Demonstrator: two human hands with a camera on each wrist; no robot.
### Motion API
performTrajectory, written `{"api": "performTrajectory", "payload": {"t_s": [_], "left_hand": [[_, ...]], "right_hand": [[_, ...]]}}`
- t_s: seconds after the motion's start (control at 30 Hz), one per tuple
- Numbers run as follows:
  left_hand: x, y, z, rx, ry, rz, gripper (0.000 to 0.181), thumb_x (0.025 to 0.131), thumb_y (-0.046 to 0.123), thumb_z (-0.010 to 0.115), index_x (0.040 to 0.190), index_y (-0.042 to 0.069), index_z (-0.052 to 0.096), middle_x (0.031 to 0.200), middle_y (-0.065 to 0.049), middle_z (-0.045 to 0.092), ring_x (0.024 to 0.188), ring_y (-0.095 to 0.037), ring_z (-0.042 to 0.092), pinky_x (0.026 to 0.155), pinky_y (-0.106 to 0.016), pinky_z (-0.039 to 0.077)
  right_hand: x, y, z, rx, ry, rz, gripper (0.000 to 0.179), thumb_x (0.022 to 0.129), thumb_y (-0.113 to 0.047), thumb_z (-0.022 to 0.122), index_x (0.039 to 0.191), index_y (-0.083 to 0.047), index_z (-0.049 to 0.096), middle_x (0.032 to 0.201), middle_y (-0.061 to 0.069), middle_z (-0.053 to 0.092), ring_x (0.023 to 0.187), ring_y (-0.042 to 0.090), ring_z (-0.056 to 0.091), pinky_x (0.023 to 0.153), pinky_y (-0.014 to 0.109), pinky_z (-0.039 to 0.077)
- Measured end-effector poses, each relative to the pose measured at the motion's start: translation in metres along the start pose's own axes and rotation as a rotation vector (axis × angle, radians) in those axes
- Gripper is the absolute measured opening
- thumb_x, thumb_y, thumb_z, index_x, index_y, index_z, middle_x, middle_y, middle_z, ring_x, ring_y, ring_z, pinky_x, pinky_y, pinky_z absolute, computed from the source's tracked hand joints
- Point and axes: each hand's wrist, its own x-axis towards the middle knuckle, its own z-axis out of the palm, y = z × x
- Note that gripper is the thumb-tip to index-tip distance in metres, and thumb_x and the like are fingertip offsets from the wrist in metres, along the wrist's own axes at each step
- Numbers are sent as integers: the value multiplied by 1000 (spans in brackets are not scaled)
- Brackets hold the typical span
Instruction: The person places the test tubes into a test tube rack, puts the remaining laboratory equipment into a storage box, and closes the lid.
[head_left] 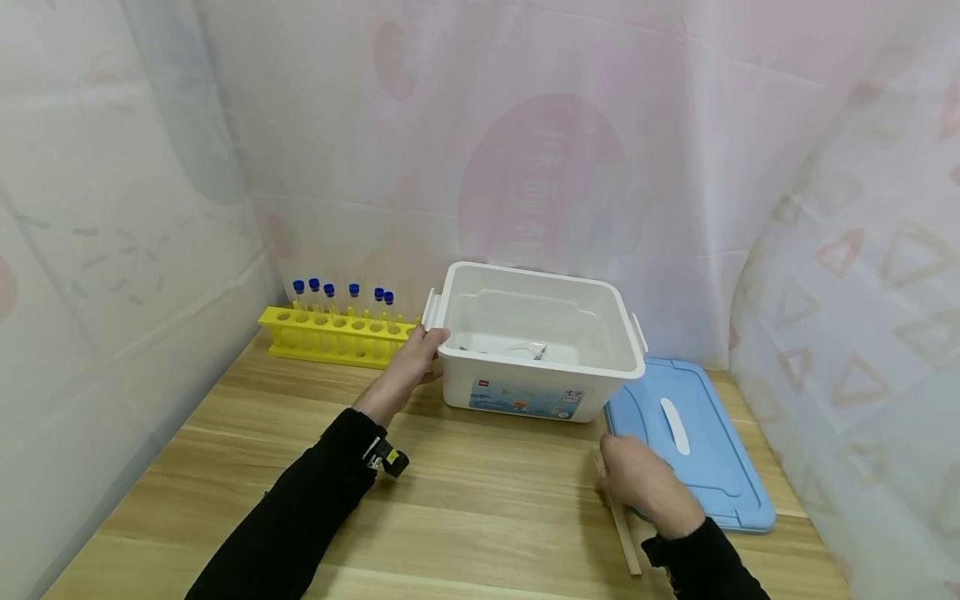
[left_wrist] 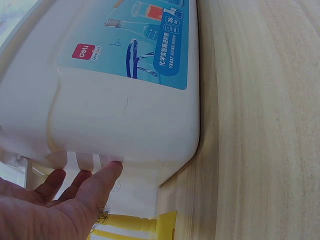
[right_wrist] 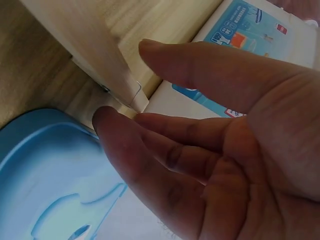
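Observation:
A white plastic box [head_left: 525,392] with a blue label stands near the back wall. My left hand [head_left: 411,358] touches the box's left end, its thumb by the rim. In the left wrist view, the fingertips [left_wrist: 114,167] rest against the glossy side wall. Right of the box, my right hand [head_left: 641,479] is at a wooden test tube clamp [head_left: 624,537] with a metal wire spring. Seen from the right wrist, the clamp [right_wrist: 80,45] passes between thumb and index finger, with the thumb apart from it. Small metal items [head_left: 537,352] lie inside the box; their kind is unclear.
A yellow test tube rack [head_left: 330,358] with several blue-capped tubes [head_left: 354,292] stands left of the box. The blue lid [head_left: 708,417] with a white handle lies flat on the wooden table [head_left: 480,517] at the right. Printed curtains border the table.

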Motion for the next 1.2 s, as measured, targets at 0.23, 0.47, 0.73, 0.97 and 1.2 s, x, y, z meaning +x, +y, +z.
{"api": "performTrajectory", "payload": {"t_s": [0.23,0.47,0.73,0.97,1.2], "left_hand": [[0,-1,-1,-4,1,-6,86,119,53,45,189,14,12,193,-25,27,178,-51,34,139,-78,38],[1,-2,-1,-1,4,-8,86,120,53,45,189,14,12,193,-25,27,178,-51,33,139,-79,37],[1,-1,-1,-1,1,-7,85,120,51,44,189,14,10,193,-25,24,179,-52,32,139,-79,37],[1,-1,0,4,-5,4,86,119,51,45,189,16,10,194,-24,24,179,-51,32,139,-79,37],[1,0,1,6,-1,6,86,119,51,46,190,17,11,193,-24,26,178,-51,34,138,-79,38]], "right_hand": [[7,11,12,16,-41,2,29,97,1,87,120,6,71,90,11,69,77,23,66,63,36,64],[2,-2,8,-4,-34,-30,30,96,5,86,120,-1,71,93,9,69,82,23,66,70,42,65],[1,-16,10,-84,-10,-80,26,100,9,79,122,-5,73,104,12,78,91,28,75,82,52,71],[2,-23,17,-126,50,-183,14,109,2,74,112,-12,74,103,10,82,91,29,77,79,54,69],[-1,-31,20,-180,90,-257,11,109,-5,78,114,-15,80,106,7,84,96,30,80,83,56,71]]}}
